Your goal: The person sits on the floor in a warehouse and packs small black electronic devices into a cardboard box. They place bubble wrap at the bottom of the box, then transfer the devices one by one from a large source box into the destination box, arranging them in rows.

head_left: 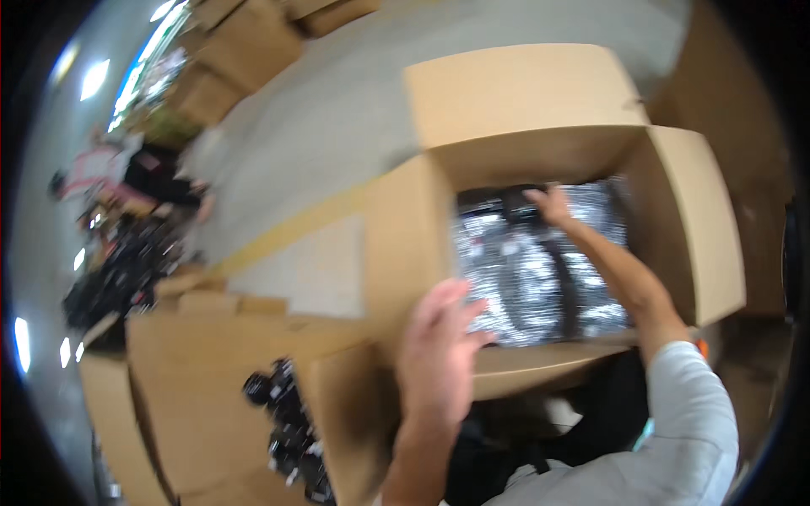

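Observation:
My right hand (552, 205) reaches deep into an open cardboard box (540, 153), its fingers closed at the edge of a dark black item (519, 202). Blur hides what kind of thing this is. Below it, several shiny silver-and-black wrapped packages (533, 291) lie across the inside of the box, with a dark band (564, 287) running between them. My left hand (439, 350) hovers over the near left edge of the box. Its fingers are apart and nothing is in them, though motion smears it.
The box flaps (519, 88) stand folded outward. At lower left, another open carton (211, 396) has black parts (295, 430) at its side. Farther left are a person (152, 173) and a black heap (126, 270). Stacked cartons (245, 51) stand at the back; a yellow line (295, 223) crosses the floor.

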Motion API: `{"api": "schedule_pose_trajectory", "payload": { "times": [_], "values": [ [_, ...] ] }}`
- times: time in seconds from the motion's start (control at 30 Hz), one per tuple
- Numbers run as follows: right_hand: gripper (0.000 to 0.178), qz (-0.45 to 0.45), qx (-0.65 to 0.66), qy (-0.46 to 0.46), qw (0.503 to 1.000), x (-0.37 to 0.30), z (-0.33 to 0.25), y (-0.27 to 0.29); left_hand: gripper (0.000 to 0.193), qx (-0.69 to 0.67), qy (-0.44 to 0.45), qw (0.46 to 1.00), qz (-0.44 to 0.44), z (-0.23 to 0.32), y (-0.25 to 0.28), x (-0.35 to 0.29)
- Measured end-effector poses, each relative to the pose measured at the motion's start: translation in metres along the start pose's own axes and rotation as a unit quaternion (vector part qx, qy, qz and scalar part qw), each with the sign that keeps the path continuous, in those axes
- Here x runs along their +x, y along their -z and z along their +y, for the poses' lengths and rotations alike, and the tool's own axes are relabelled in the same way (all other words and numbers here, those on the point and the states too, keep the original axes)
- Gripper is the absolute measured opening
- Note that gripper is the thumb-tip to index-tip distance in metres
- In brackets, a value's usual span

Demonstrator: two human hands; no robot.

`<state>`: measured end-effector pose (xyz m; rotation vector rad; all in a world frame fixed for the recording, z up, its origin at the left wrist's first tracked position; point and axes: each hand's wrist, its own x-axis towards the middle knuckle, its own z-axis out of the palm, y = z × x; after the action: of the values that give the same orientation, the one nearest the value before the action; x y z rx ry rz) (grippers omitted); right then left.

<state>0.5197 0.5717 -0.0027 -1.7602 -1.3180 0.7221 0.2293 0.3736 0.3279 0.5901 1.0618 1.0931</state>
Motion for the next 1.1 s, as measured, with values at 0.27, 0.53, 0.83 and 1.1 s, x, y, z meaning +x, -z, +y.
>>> {"api": "schedule_pose_trajectory", "payload": {
  "times": [0.27,0.53,0.83,1.1],
  "values": [
    [0.031,-0.274,-0.23,0.332,0.873,-0.122,-0.121,-0.038,0.037,-0.031,-0.036,0.998,-0.037,0.001,0.008,-0.013],
    [0.034,-0.556,-0.252,0.518,0.599,-0.206,-0.181,-0.038,0.032,0.044,-0.152,0.987,-0.027,0.0,0.042,-0.008],
    [0.041,-0.496,-0.25,0.138,0.82,-0.192,-0.205,0.117,0.018,0.356,-0.218,0.909,-0.001,0.122,0.179,-0.141],
    [0.036,-0.422,-0.221,0.065,0.877,-0.225,-0.182,0.157,0.076,0.567,-0.144,0.748,0.312,0.027,0.523,-0.072]
  ]
}}
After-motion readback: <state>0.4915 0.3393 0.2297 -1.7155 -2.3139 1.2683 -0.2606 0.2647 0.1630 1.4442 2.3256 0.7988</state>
